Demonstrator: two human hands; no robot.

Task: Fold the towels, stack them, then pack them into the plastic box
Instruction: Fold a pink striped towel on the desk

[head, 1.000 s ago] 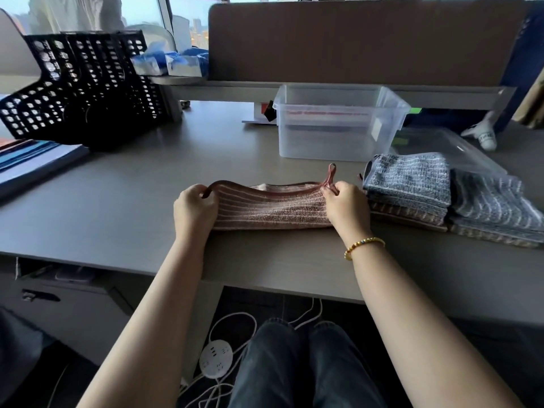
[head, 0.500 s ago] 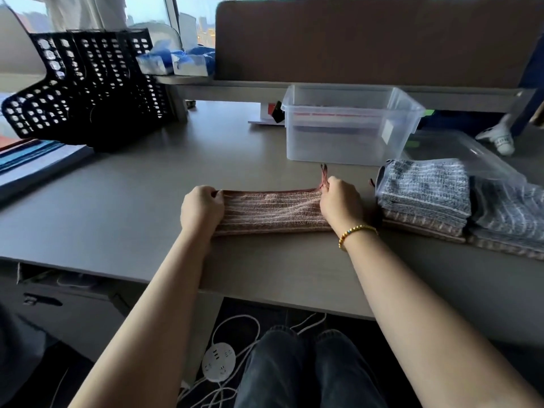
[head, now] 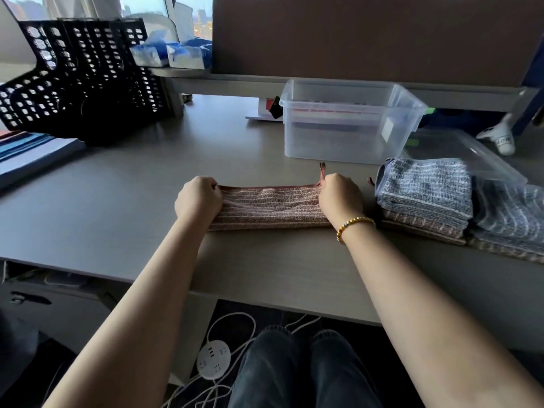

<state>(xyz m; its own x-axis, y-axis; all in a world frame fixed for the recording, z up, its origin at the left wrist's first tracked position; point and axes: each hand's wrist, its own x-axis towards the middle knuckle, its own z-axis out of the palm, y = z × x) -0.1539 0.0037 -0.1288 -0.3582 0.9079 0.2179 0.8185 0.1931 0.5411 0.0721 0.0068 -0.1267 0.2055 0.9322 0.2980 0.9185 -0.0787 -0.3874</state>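
The pink striped towel (head: 269,207) lies long axis left-to-right mid-frame, left hand (head: 197,200) and right hand (head: 340,195) each gripping an end (fingers curled); the folded towel stack (head: 426,195) sits just right.

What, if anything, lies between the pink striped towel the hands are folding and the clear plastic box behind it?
Nothing visible. The pink striped towel lies flat on the grey desk, gripped at its ends by the left hand and right hand. Only bare desk separates it from the clear plastic box, which has no lid on. The stack of folded towels sits off to the right.
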